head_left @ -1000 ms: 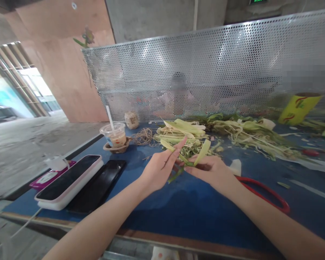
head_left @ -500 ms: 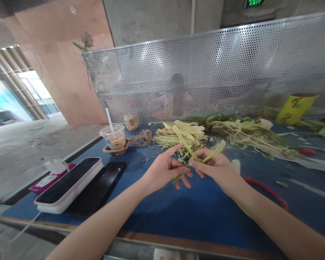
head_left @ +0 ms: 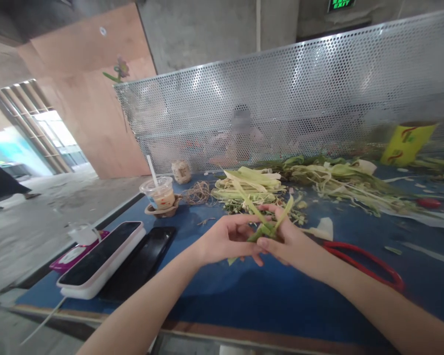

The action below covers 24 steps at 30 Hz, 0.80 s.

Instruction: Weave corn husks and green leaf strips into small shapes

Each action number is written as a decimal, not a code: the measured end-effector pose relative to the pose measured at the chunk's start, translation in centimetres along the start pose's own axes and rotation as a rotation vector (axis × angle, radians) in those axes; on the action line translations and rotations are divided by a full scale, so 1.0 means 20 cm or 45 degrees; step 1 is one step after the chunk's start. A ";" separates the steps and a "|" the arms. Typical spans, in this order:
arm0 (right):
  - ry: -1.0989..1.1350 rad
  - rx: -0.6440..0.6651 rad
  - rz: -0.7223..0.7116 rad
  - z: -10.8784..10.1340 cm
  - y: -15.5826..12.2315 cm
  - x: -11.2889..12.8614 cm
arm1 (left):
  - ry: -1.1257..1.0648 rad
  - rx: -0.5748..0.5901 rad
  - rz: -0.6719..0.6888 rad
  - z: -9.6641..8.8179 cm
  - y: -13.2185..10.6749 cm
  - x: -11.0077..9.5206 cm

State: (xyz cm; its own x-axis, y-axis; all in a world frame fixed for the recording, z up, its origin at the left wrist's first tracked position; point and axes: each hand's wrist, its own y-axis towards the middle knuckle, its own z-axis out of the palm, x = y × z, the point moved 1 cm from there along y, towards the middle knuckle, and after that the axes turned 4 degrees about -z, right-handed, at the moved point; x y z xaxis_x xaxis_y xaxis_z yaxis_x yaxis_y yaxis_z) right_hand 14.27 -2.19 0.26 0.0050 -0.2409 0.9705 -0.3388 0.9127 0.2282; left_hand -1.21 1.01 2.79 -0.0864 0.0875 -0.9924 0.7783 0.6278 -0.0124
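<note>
My left hand (head_left: 227,238) and my right hand (head_left: 288,242) meet above the blue table (head_left: 244,301). Both pinch the same bunch of green and pale yellow leaf strips (head_left: 266,223), whose ends stick up between the fingers. One strip tip pokes out below my left hand. A pile of similar yellow-green strips (head_left: 249,185) lies just beyond the hands.
A red-handled tool (head_left: 370,268) lies right of my right hand. Two phones (head_left: 107,254) lie at the left, a lidded drink cup with a straw (head_left: 160,193) and a coil of twine (head_left: 197,191) behind them. A perforated metal screen (head_left: 318,93) closes the far edge; a person sits behind it.
My hands have closed together on the strips and the strips stand more bunched; the right hand's loose strip has folded in. The camera view tilted slightly.
</note>
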 end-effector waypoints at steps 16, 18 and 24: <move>-0.679 0.039 -0.187 -0.10 0.01 0.05 | 0.023 -0.247 -0.046 -0.04 0.04 0.03; -0.721 0.032 -0.190 -0.11 0.00 0.05 | 0.007 -0.241 -0.050 -0.03 0.04 0.04; -0.750 -0.001 -0.085 -0.16 -0.03 0.11 | -0.044 -0.262 -0.045 -0.05 0.04 0.03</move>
State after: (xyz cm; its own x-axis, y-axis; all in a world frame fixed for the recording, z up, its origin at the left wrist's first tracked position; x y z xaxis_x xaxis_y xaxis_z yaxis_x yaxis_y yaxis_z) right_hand 17.43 -2.27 2.41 -0.4969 -0.4402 0.7479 -0.3551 0.8895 0.2876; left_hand -1.22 2.34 2.20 -0.0870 0.0381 -0.9955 0.6312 0.7752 -0.0255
